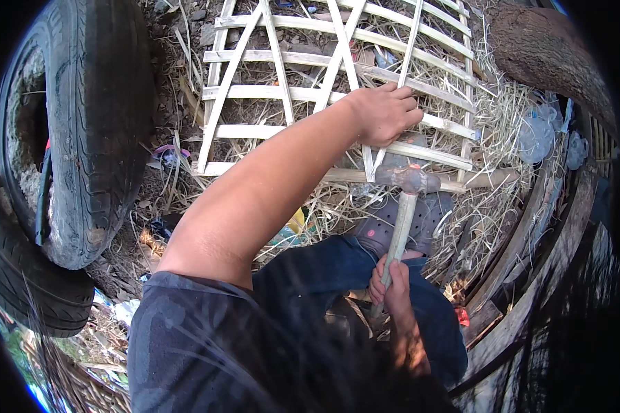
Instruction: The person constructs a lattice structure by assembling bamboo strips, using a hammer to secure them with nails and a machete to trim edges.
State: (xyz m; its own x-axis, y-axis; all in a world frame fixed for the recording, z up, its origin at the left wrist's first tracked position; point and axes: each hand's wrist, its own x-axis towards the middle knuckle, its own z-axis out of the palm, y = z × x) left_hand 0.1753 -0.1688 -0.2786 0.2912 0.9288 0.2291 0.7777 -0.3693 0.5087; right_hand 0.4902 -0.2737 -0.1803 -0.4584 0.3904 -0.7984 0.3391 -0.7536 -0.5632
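A lattice of pale split-bamboo strips (248, 91), some crossing diagonally, lies on the ground in front of me. My left hand (386, 115) reaches across with its fingers curled down over a strip at the lattice's near right; its fingertips are partly hidden. My right hand (391, 283) is wrapped round the wooden handle of a hammer (406, 206). The hammer's worn metal head is over the lattice's near edge, at the foot of the diagonal strips. Beneath that edge lies a round stick (492, 179). My grey clog (375, 230) is just behind the hammer head.
Old tyres (110, 138) stand at the left. A thick log (551, 51) lies at the far right, with crumpled clear plastic (534, 138) near it. Weathered planks (565, 213) curve along the right side. Straw, dry leaves and scraps of litter cover the soil.
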